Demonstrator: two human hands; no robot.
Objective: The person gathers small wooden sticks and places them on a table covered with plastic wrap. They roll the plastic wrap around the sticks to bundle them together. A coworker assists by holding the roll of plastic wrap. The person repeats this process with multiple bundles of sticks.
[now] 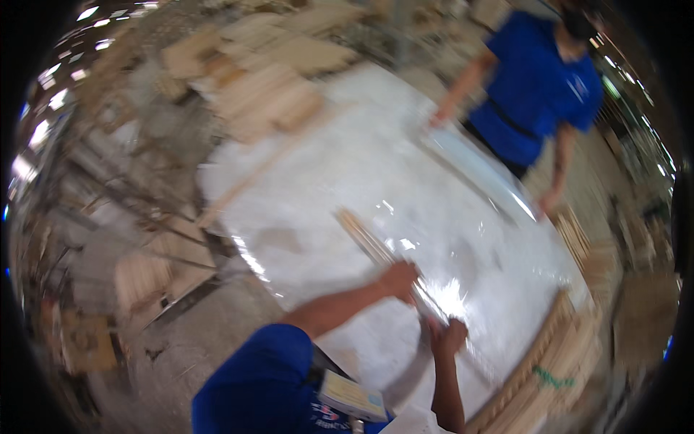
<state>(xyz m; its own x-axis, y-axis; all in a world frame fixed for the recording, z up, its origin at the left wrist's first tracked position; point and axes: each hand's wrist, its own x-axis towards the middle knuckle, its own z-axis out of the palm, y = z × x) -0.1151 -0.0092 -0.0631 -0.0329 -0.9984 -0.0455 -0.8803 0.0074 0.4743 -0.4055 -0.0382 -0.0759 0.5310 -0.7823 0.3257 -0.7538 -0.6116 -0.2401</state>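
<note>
A narrow bundle of wooden strips (359, 235) lies slantwise over the white table, its far end bare and its nearer part in shiny clear film. My left hand (399, 281) is closed around its middle. Farther down toward the near right end, my right hand (448, 335) grips the same wrapped bundle. Motion blur smears the fingers of both hands. Across the table, a co-worker in a blue shirt (531, 94) has both hands at the ends of a long roll of clear film (483, 172).
A white, film-covered table (303, 188) spreads before me. Wooden boards (267, 101) are stacked beyond its far left edge. At the near right lie long wooden mouldings (557, 354) with a green tie. More wood pieces (575, 235) rest by the co-worker. Boards on a stand (155, 271) are at left.
</note>
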